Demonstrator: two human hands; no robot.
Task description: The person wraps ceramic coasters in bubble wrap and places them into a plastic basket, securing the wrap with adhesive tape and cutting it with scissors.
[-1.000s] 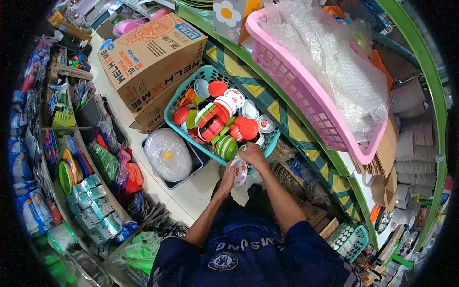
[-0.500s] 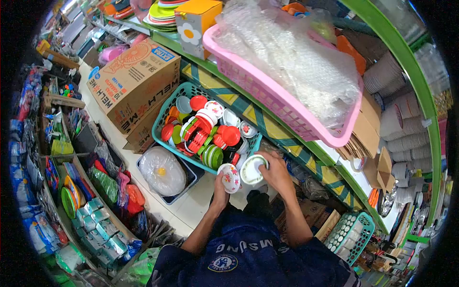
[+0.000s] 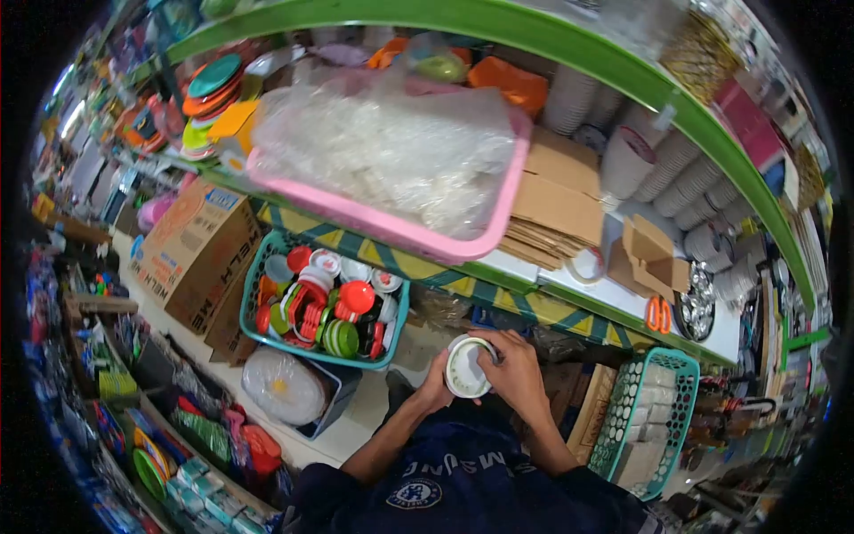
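A white bowl with a green pattern inside its rim [image 3: 464,374] is between my hands, in front of my chest. My left hand [image 3: 433,384] is closed around its left side. On the right, my right hand [image 3: 518,374] grips the rim, with the thumb reaching inside. A pale second edge shows behind the rim, but whether the flowered bowl is nested underneath is hidden. To the left stands a teal basket [image 3: 399,322] filled with red, green, white and black bowls and cups.
A pink basket [image 3: 374,230] of clear plastic bags sits on the green-edged shelf, beside flattened cardboard [image 3: 556,200], orange-handled scissors [image 3: 658,313] and an open carton [image 3: 648,258]. Large cardboard boxes [image 3: 197,258] stand left. Another teal basket [image 3: 642,418] holds wrapped packs at right.
My hands have come together, and the flowered bowl in my left hand no longer shows. The view has swung right, bringing more of the shelf into sight.
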